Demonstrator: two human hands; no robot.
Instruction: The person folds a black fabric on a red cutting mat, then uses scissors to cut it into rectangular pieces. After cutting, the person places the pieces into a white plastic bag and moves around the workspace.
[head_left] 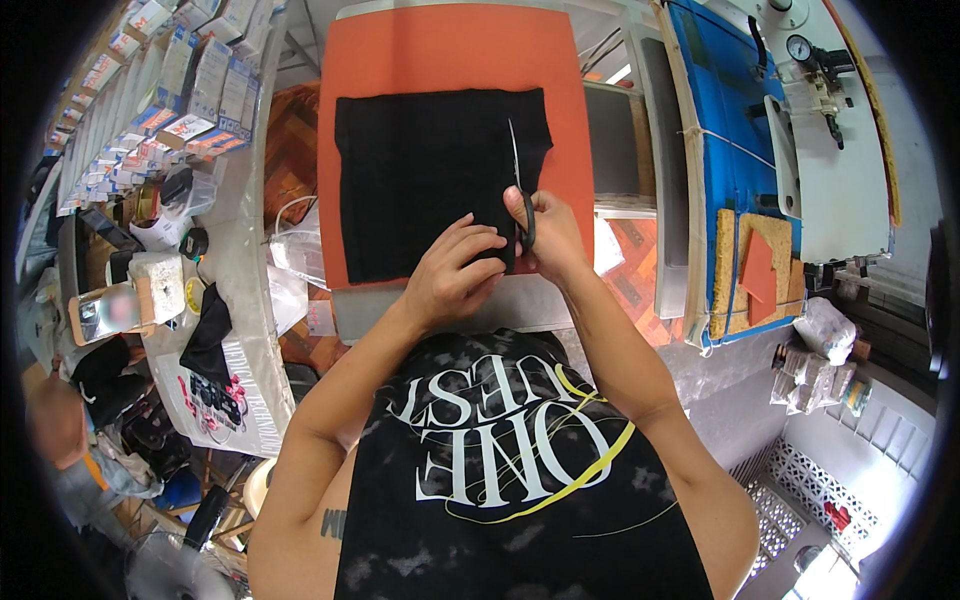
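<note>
A piece of black fabric (pixel 420 180) lies spread on an orange board (pixel 450 50) in front of me. My left hand (pixel 456 268) rests on its near right part, fingers bent a little and spread apart over the fabric; the thumb cannot be made out. Just to the right, my right hand (pixel 556 238) is closed round the black handle of a pair of scissors (pixel 516 160). Their blades point away from me over the fabric's right side. Whether the blades are parted is too fine to tell.
On the left, a long table (pixel 240 200) carries stacked boxes (pixel 205 90), a phone (pixel 103 314) and a dark cloth (pixel 208 335). A person (pixel 62 420) is beyond it. A blue panel (pixel 705 130) and a pressure gauge (pixel 799 47) stand right. Yellow strips (pixel 560 475) hang on my shirt.
</note>
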